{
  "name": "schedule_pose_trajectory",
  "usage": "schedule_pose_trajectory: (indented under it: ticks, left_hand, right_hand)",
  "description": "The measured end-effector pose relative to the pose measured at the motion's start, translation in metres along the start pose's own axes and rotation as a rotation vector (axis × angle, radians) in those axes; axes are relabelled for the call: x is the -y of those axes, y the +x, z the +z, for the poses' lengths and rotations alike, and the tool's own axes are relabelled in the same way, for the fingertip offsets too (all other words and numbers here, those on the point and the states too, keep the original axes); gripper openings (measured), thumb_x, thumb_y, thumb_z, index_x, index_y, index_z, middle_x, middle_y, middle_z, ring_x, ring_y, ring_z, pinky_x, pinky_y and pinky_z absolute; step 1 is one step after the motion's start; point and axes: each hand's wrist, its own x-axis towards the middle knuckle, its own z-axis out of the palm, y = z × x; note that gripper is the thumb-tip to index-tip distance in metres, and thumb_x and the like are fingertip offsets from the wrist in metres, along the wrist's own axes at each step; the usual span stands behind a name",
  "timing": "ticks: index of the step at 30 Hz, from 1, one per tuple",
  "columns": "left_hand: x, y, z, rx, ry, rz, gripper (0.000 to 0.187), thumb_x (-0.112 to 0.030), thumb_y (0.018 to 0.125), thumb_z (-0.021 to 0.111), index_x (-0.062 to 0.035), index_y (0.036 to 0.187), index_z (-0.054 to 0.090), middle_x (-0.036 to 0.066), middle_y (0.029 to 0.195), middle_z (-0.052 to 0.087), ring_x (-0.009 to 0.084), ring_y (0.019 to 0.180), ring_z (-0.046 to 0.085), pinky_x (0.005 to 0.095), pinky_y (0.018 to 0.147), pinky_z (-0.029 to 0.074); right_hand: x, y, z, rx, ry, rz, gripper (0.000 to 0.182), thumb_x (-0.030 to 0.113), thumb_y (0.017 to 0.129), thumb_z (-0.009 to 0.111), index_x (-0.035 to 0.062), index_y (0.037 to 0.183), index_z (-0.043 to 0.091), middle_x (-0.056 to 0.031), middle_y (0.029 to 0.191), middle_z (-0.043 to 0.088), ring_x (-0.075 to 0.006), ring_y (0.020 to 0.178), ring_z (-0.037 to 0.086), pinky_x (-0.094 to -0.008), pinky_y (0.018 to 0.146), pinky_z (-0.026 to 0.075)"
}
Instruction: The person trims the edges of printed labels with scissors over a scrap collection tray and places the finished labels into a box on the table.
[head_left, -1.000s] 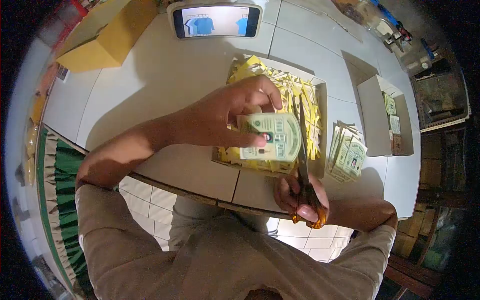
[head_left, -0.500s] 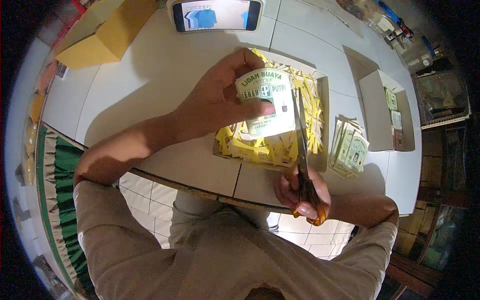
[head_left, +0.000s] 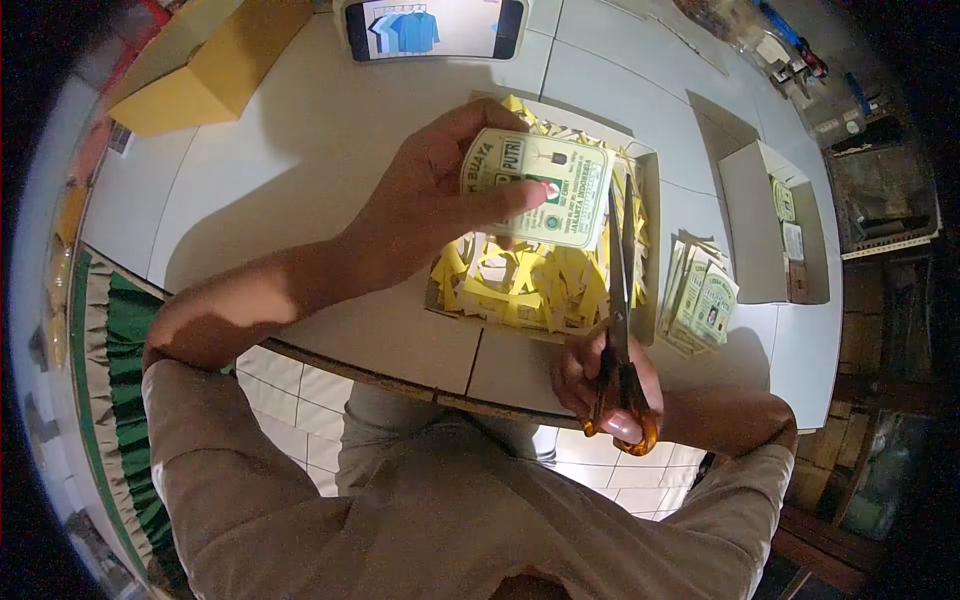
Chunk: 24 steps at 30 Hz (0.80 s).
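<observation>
Between the thumb and fingers of my left hand (head_left: 435, 180) is a pale green printed label (head_left: 575, 205), turned so its lettering runs sideways. My right hand (head_left: 605, 390) grips scissors (head_left: 622, 290) by their amber-brown handles. Their blades point away from me, alongside the label's right edge. Under both hands sits a shallow cardboard box (head_left: 648, 250) filled with yellow and white paper strips (head_left: 560, 285). A loose stack of similar labels (head_left: 702, 300) lies right of that box.
A phone (head_left: 435, 30) showing clothes on its screen stands at the far edge. An open yellow-brown box (head_left: 205, 85) is at the back left. At the right, a long white box (head_left: 765, 230) holds several labels. The tiled table (head_left: 400, 335) ends close to my body.
The label has been rotated in my left hand, from upright lettering to sideways lettering. The scissors have shifted slightly to the right, still in my right hand.
</observation>
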Motion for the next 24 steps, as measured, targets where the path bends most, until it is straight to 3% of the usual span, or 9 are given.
schedule_pose_trajectory:
  ticks: [4,6,12,15,19,21,22,24]
  left_hand:
    - [0.007,-0.002,-0.002,0.018,0.085,-0.014,0.031,-0.011,0.076,0.065,-0.0047,0.097,0.043,0.008,0.094,0.053,0.0115,0.087,0.055,0.0267,0.074,0.050]
    - [0.017,-0.001,-0.002,0.049,0.027,0.089,0.035,-0.009,0.076,0.065,-0.0064,0.100,0.038,0.010,0.096,0.051,0.0139,0.090,0.055,0.0277,0.074,0.050]
    - [0.009,-0.012,0.013,0.059,-0.019,0.104,0.043,-0.006,0.078,0.061,-0.0088,0.108,0.030,0.011,0.099,0.050,0.0154,0.094,0.053,0.0264,0.076,0.048]
    - [0.017,-0.014,0.015,0.015,0.099,0.165,0.049,-0.012,0.077,0.062,-0.0063,0.114,0.030,0.011,0.100,0.051,0.0169,0.089,0.054,0.0306,0.073,0.050]
    - [0.017,-0.015,0.017,-0.012,0.038,0.104,0.049,-0.016,0.078,0.061,-0.0059,0.115,0.030,0.011,0.101,0.049,0.0160,0.091,0.053,0.0299,0.073,0.049]
    - [0.021,-0.014,0.009,0.014,0.504,0.282,0.048,-0.016,0.078,0.060,-0.0054,0.114,0.030,0.012,0.100,0.048,0.0182,0.088,0.055,0.0317,0.073,0.051]
    - [0.022,-0.015,0.011,0.015,0.503,0.279,0.048,-0.016,0.078,0.060,-0.0054,0.114,0.030,0.012,0.100,0.048,0.0182,0.088,0.055,0.0317,0.073,0.051]
    - [0.022,-0.018,0.020,-0.012,0.087,0.046,0.049,-0.015,0.078,0.060,-0.0069,0.113,0.027,0.013,0.101,0.046,0.0217,0.085,0.057,0.0355,0.071,0.053]
  right_hand:
    - [-0.001,0.003,-0.001,0.037,-0.066,-0.053,0.051,0.007,0.068,0.062,0.0046,0.107,0.030,-0.0070,0.086,0.038,-0.0124,0.070,0.037,-0.0269,0.061,0.031]
    - [0.001,0.000,0.000,-0.024,-0.149,0.042,0.048,0.011,0.067,0.065,0.0037,0.102,0.032,-0.0057,0.081,0.039,-0.0123,0.069,0.036,-0.0270,0.060,0.030]
    - [0.001,0.000,-0.001,0.005,-0.314,0.026,0.046,0.014,0.067,0.065,0.0029,0.098,0.034,-0.0039,0.076,0.038,-0.0125,0.067,0.035,-0.0265,0.059,0.029]
    - [0.004,0.003,0.002,0.024,-0.284,0.007,0.047,0.013,0.064,0.065,0.0024,0.098,0.033,-0.0044,0.075,0.037,-0.0125,0.065,0.034,-0.0280,0.059,0.028]
    - [0.001,0.005,0.005,-0.018,-0.116,-0.004,0.050,0.013,0.061,0.066,0.0023,0.098,0.033,-0.0053,0.075,0.036,-0.0131,0.065,0.033,-0.0289,0.059,0.027]
    - [0.000,0.006,0.004,0.021,-0.121,-0.041,0.053,0.013,0.059,0.066,0.0019,0.098,0.032,-0.0062,0.076,0.035,-0.0139,0.065,0.033,-0.0287,0.058,0.027]
    - [0.000,0.007,0.003,0.019,-0.119,-0.041,0.053,0.013,0.059,0.066,0.0019,0.098,0.032,-0.0062,0.076,0.035,-0.0139,0.065,0.033,-0.0287,0.058,0.027]
    - [-0.001,0.007,0.002,0.050,-0.126,-0.049,0.053,0.014,0.060,0.066,0.0019,0.099,0.032,-0.0063,0.077,0.035,-0.0145,0.066,0.033,-0.0290,0.059,0.027]
